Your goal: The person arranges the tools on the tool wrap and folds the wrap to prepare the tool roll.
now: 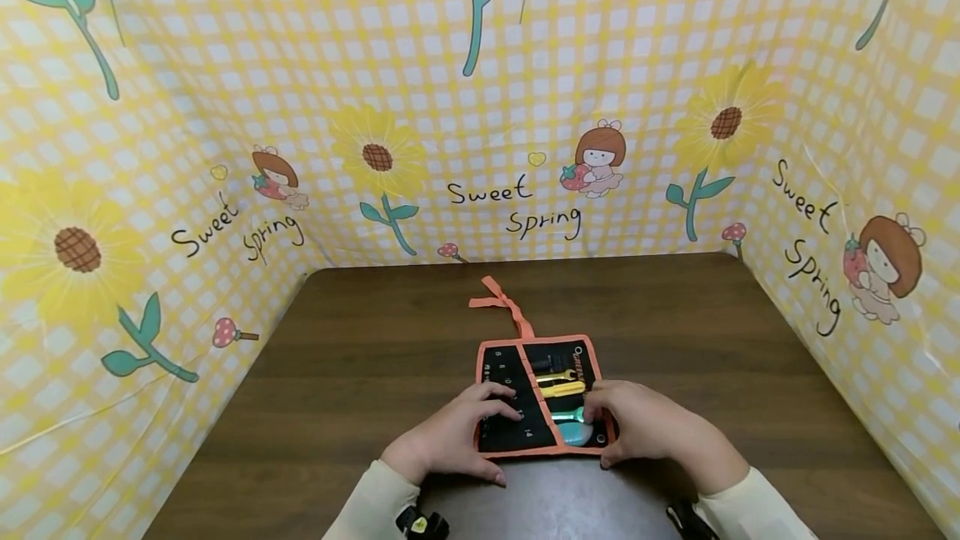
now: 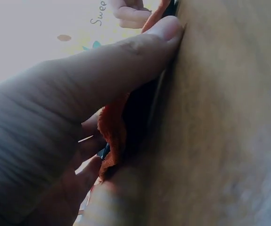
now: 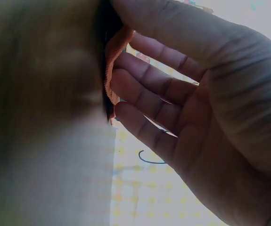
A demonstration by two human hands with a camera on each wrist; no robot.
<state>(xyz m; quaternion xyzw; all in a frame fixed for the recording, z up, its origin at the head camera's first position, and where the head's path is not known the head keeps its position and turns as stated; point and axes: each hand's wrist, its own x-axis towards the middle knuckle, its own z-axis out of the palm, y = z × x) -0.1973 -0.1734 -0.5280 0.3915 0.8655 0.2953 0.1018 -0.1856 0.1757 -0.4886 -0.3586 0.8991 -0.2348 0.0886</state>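
A black tool roll [image 1: 517, 436] with orange trim lies unfolded on the table. Size numbers run down its left panel. On the right panel lie a yellow wrench [image 1: 557, 377], a yellow-handled tool [image 1: 562, 390], a green wrench [image 1: 567, 416] and a rounded teal piece [image 1: 576, 434]. My left hand [image 1: 467, 430] spreads its fingers over the left panel; its thumb lies by the near edge. My right hand [image 1: 643, 417] reaches over the right edge, fingertips by the green wrench and thumb at the near corner. In the right wrist view its loosely bent fingers [image 3: 144, 96] meet the orange trim.
An orange tie strap [image 1: 513, 307] stretches from the roll's far edge across the brown wooden table [image 1: 360, 340]. Yellow checked cloth [image 1: 480, 140] printed with sunflowers and lettering rises around the table at the back and sides.
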